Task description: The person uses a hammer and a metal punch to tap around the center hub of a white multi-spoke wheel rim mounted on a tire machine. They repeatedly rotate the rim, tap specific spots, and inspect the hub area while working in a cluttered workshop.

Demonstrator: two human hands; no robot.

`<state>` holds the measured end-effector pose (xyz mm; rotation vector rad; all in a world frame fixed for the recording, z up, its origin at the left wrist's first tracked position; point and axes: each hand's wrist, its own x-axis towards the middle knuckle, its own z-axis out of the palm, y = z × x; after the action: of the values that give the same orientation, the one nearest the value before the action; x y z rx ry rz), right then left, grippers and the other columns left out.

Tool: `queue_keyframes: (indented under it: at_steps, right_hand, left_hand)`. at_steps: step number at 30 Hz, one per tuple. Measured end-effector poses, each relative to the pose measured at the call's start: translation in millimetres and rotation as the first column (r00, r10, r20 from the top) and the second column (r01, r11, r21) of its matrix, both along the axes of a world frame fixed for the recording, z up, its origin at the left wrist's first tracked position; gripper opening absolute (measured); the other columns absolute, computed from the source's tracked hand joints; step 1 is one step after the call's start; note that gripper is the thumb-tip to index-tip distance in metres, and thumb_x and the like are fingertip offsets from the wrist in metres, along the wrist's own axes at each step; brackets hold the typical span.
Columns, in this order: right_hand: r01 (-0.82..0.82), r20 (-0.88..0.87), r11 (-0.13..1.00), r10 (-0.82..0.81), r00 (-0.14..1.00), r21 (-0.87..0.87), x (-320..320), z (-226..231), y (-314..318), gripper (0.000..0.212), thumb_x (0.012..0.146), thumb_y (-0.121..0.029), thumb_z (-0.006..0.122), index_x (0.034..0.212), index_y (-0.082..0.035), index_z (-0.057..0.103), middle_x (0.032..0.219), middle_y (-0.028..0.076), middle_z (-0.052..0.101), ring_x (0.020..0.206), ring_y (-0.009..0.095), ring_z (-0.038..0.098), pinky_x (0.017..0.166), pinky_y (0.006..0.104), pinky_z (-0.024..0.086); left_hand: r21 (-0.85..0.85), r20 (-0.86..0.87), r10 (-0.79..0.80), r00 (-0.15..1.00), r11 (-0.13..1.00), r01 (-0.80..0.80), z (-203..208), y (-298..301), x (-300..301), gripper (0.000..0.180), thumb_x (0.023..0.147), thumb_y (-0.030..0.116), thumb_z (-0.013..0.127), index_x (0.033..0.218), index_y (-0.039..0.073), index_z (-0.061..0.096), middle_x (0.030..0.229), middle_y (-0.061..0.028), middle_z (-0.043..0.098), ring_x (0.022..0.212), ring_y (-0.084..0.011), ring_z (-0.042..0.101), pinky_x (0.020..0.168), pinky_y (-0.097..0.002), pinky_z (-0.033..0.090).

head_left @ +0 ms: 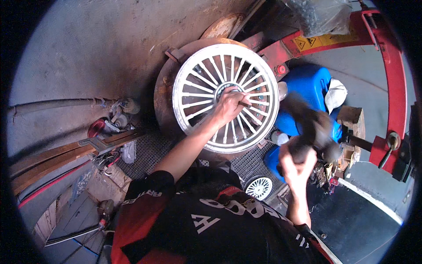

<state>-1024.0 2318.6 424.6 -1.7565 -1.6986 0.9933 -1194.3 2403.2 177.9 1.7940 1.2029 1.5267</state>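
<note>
A white multi-spoke wheel rim [180, 90] lies face up on a round, rusty machine table [163, 103]. Over the rim's hub is my left hand [229, 107], its fingers closed around a short brown rod-like piece [244, 103]; the lower end of that piece is hard to make out. To the right of the rim, my right hand [298, 163] grips a dark tool [314, 132], raised and apart from the rim. Motion smears the tool, so its exact kind does not show.
A red machine arm [393, 83] curves along the right side. Blue plastic containers [305, 83] stand right of the rim, near a cardboard box [351, 119]. Another white spoked wheel [258, 188] lies lower down. Wooden planks [57, 160] and a wall [96, 53] are at left.
</note>
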Motion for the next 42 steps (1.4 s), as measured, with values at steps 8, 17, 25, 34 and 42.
queue_keyframes:
  at_steps: [8,17,25,34,42]
  right_hand:
    - [-0.216,0.084,0.971,0.208,0.974,0.103,-4,-41,6,0.028,0.075,-0.008,0.067,0.099,0.003,0.059,0.070,0.015,0.060,0.060,0.019,0.059,0.056,0.0336,0.047]
    - [-0.175,0.022,0.981,0.178,0.984,-0.087,5,-61,5,0.042,0.075,-0.010,0.063,0.113,0.006,0.057,0.085,0.016,0.065,0.075,0.021,0.061,0.073,0.0350,0.050]
    - [-0.290,0.108,0.942,0.275,0.955,0.166,4,-49,0,0.032,0.078,-0.012,0.067,0.106,0.003,0.062,0.088,0.016,0.068,0.076,0.021,0.065,0.076,0.0334,0.053]
    - [0.084,-0.349,0.995,-0.062,0.935,0.048,-8,-30,-15,0.014,0.079,-0.006,0.068,0.087,-0.003,0.057,0.070,0.003,0.058,0.057,0.011,0.054,0.056,0.0255,0.045]
    - [-0.097,0.025,0.994,0.096,0.995,0.047,-4,-49,0,0.028,0.076,-0.011,0.068,0.098,0.004,0.059,0.066,0.011,0.060,0.060,0.013,0.055,0.059,0.0303,0.047]
  left_hand:
    - [-0.096,-0.002,-0.033,0.999,0.995,0.033,-7,-14,5,0.012,0.081,0.002,0.060,0.088,0.006,0.069,0.092,-0.0093,0.072,0.093,-0.0260,0.069,0.095,-0.0426,0.044]
    - [-0.130,-0.003,0.027,1.000,0.991,-0.027,-16,-22,8,0.007,0.084,0.007,0.062,0.082,0.007,0.069,0.085,-0.0066,0.072,0.085,-0.0233,0.068,0.096,-0.0405,0.043]
    - [-0.070,-0.004,0.042,0.999,0.997,-0.042,-8,-6,8,0.009,0.085,0.009,0.061,0.087,0.007,0.069,0.088,-0.0074,0.073,0.091,-0.0263,0.068,0.095,-0.0418,0.042]
    - [-0.093,-0.088,-0.002,0.996,0.996,-0.006,-19,-13,9,0.015,0.085,0.010,0.062,0.096,0.006,0.070,0.095,-0.0077,0.073,0.098,-0.0235,0.068,0.099,-0.0420,0.041]
    - [-0.090,0.012,0.014,1.000,0.996,-0.013,-17,-16,6,0.006,0.083,0.007,0.063,0.089,0.007,0.065,0.093,-0.0104,0.071,0.091,-0.0267,0.067,0.097,-0.0413,0.041]
